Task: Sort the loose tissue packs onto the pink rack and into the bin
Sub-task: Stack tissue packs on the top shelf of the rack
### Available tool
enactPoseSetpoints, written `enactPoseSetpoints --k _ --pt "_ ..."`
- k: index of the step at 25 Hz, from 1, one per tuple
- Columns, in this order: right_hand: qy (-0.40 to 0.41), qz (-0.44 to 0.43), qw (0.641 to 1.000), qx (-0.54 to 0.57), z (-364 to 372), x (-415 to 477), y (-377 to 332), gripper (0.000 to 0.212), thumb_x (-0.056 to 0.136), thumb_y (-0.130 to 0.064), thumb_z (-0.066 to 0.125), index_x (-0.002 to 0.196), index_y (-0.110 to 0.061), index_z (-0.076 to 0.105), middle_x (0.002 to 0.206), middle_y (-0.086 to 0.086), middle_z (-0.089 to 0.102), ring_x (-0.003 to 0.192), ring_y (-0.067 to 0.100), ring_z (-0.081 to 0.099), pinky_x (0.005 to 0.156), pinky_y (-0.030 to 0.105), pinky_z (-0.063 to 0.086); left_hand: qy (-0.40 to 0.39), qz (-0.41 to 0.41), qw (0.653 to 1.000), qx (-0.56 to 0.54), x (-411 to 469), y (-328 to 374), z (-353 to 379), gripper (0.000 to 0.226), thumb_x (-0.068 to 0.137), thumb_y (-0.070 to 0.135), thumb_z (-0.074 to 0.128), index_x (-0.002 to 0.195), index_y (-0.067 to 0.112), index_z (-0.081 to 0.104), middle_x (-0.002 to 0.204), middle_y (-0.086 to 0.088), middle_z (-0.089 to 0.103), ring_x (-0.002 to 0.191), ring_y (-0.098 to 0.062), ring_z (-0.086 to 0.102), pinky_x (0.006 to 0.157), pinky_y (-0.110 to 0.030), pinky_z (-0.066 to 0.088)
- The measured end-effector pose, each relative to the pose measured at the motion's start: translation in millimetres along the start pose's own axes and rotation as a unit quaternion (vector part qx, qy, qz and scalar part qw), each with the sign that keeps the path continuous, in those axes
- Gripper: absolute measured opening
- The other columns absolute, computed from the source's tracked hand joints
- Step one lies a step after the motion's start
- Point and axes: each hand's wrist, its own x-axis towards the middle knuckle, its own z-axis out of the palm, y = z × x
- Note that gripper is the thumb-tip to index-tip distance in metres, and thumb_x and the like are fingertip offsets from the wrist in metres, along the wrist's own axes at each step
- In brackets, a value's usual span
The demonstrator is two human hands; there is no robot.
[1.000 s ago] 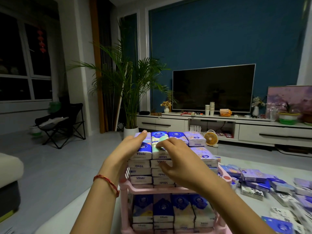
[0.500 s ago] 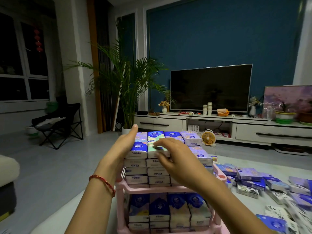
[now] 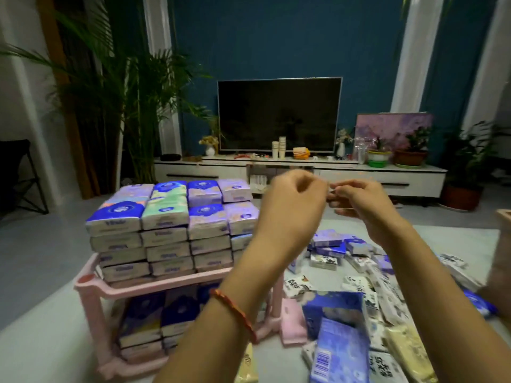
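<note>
The left hand (image 3: 296,201) and right hand (image 3: 362,203) were held raised just right of the pink rack (image 3: 91,283), fingers curled, fingertips nearly met. Whether anything was pinched could not be told through the blur. Stacked packs (image 3: 166,217) filled both shelves. Loose packs (image 3: 356,286) were scattered beside it, under the hands.

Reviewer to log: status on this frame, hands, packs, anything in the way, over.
Left hand and right hand in mid-air beside the pink rack, both curled, any hold blurred. Stacked packs fill its top shelf; loose packs spread at right. Nothing blocking.
</note>
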Motion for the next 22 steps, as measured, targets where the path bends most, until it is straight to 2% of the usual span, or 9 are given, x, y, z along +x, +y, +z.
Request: enactPoseSetpoints --k 3,5,7,10,13,15,17,19,22 --pt "-0.019 0.079 0.994 -0.076 -25 12 40 0.019 0.094 -0.008 0.048 0.107 -0.001 0.060 0.107 0.022 0.065 0.075 0.020 0.055 0.063 0.025 0.045 -0.103 -0.104 0.988 0.039 10 -54 59 0.022 0.091 0.015 0.047 0.085 0.006 0.065 0.084 -0.012 0.061 0.079 -0.019 0.053 0.075 -0.037 0.048" --pt "-0.034 0.110 0.978 -0.172 -33 20 69 0.023 0.090 -0.005 0.051 0.107 0.008 0.059 0.097 0.026 0.063 0.072 0.020 0.049 0.058 0.025 0.038 -0.103 -0.124 0.980 0.117 13 -82 82 0.024 0.090 0.013 0.045 0.095 0.004 0.066 0.091 -0.013 0.067 0.080 -0.022 0.056 0.070 -0.029 0.042" --pt "-0.051 0.086 0.952 -0.290 -32 27 98 0.035 0.085 -0.008 0.056 0.119 0.002 0.056 0.098 0.017 0.060 0.080 0.019 0.048 0.065 0.024 0.036 -0.078 -0.138 0.979 0.131 17 -100 90 0.025 0.089 0.008 0.043 0.100 0.005 0.066 0.101 -0.014 0.068 0.083 -0.026 0.058 0.070 -0.027 0.043" --pt "-0.104 0.012 0.931 -0.349 -20 44 122 0.061 0.084 -0.020 0.065 0.138 -0.017 0.038 0.130 0.013 0.049 0.107 0.025 0.051 0.081 0.025 0.039 -0.037 -0.156 0.977 0.139 33 -117 89 0.027 0.089 0.006 0.041 0.105 0.009 0.062 0.108 -0.011 0.065 0.098 -0.029 0.060 0.073 -0.028 0.044" --pt "-0.104 -0.019 0.899 -0.425 -9 82 144 0.076 0.083 -0.021 0.063 0.147 -0.025 0.023 0.149 0.012 0.030 0.136 0.027 0.030 0.107 0.035 0.030 -0.004 -0.162 0.973 0.164 47 -135 88 0.024 0.090 0.006 0.042 0.107 0.008 0.059 0.115 -0.011 0.061 0.105 -0.027 0.056 0.078 -0.028 0.042" --pt "-0.136 -0.008 0.853 -0.504 0 103 155 0.080 0.085 -0.021 0.059 0.149 -0.027 0.012 0.156 0.008 0.016 0.143 0.026 0.015 0.113 0.039 0.019 0.020 -0.175 0.973 0.149 53 -147 90 0.026 0.090 0.006 0.043 0.113 0.007 0.055 0.121 -0.011 0.055 0.109 -0.029 0.053 0.083 -0.032 0.043" --pt "-0.179 0.005 0.830 -0.528 7 114 163 0.077 0.085 -0.022 0.058 0.149 -0.023 0.016 0.154 0.007 0.022 0.141 0.028 0.020 0.113 0.042 0.020 0.029 -0.195 0.973 0.117 58 -157 92 0.030 0.089 0.006 0.043 0.118 0.008 0.051 0.122 -0.010 0.051 0.106 -0.031 0.053 0.083 -0.035 0.046" --pt "-0.192 0.011 0.830 -0.524 3 120 167 0.066 0.082 -0.022 0.062 0.142 -0.018 0.033 0.142 0.010 0.041 0.129 0.028 0.039 0.104 0.038 0.034 0.031 -0.210 0.974 0.080 62 -161 92 0.031 0.089 0.006 0.042 0.119 0.009 0.050 0.119 -0.009 0.052 0.103 -0.031 0.055 0.081 -0.037 0.049" --pt "-0.153 0.016 0.903 -0.400 -17 115 157 0.034 0.080 -0.011 0.064 0.114 -0.010 0.059 0.112 0.012 0.062 0.103 0.027 0.057 0.080 0.031 0.046 0.048 -0.223 0.973 0.027 67 -163 95 0.023 0.092 0.013 0.044 0.113 0.007 0.052 0.108 -0.010 0.058 0.085 -0.022 0.054 0.077 -0.034 0.049"
